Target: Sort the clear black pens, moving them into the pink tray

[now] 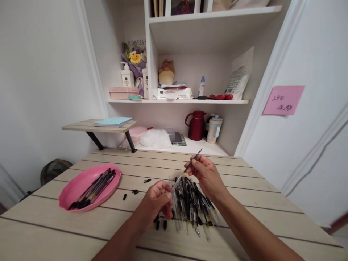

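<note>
The right hand [208,175] is pinching a dark pen refill [197,155]; the left hand [158,199] is grasping a clear barrel [177,182], which meets the refill's lower end. Just below the right fingers [200,165] lies the heap of pens [191,204].

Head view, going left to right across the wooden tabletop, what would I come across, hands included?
Pink dish holding pens → lone black cap → small cluster of black caps → left hand → right hand.
</note>
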Demonstrator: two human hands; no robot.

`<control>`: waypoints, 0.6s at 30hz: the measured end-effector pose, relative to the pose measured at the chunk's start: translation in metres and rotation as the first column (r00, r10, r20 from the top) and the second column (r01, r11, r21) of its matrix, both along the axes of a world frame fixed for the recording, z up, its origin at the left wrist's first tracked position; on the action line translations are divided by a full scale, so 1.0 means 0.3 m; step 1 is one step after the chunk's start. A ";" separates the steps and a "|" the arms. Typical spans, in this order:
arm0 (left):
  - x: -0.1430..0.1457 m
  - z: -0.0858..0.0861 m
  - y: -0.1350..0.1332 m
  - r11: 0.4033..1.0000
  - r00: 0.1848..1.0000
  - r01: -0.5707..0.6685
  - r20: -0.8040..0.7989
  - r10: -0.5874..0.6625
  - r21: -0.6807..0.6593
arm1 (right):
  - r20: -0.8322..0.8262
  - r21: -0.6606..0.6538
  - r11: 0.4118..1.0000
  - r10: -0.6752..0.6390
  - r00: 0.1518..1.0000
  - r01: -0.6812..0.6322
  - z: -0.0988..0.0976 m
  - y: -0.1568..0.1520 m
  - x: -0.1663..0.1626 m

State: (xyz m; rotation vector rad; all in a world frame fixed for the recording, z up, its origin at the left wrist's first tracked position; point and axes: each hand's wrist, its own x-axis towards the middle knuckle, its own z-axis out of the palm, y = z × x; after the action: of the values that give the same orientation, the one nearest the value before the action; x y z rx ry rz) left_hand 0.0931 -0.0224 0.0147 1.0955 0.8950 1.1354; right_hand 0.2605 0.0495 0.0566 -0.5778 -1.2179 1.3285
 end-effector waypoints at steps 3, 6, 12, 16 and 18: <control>0.004 -0.001 -0.001 1.000 1.000 -0.017 0.003 0.017 0.010 | 0.003 -0.002 1.000 -0.012 1.000 0.012 -0.001 -0.004 0.003; 0.010 -0.003 -0.001 0.998 0.999 -0.037 0.015 0.036 0.044 | 0.014 0.005 0.999 -0.038 0.999 0.038 -0.001 -0.006 0.005; 0.020 0.002 -0.006 0.986 0.992 -0.129 0.010 0.129 0.101 | 0.055 0.002 0.997 -0.073 0.996 0.073 0.005 -0.013 0.002; 0.019 0.001 -0.005 0.981 0.987 -0.159 -0.006 0.161 0.107 | 0.116 0.001 0.999 -0.048 0.992 0.048 0.017 -0.040 -0.008; 0.016 -0.002 -0.003 0.980 0.986 -0.169 0.006 0.169 0.105 | 0.184 -0.002 1.000 -0.009 0.983 0.010 0.020 -0.058 -0.020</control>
State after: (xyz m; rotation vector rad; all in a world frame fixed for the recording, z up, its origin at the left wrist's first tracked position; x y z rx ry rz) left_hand 0.0980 -0.0232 0.0140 1.1226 0.9538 1.3339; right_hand 0.2546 0.0321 0.0624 -0.7199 -1.3610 1.2906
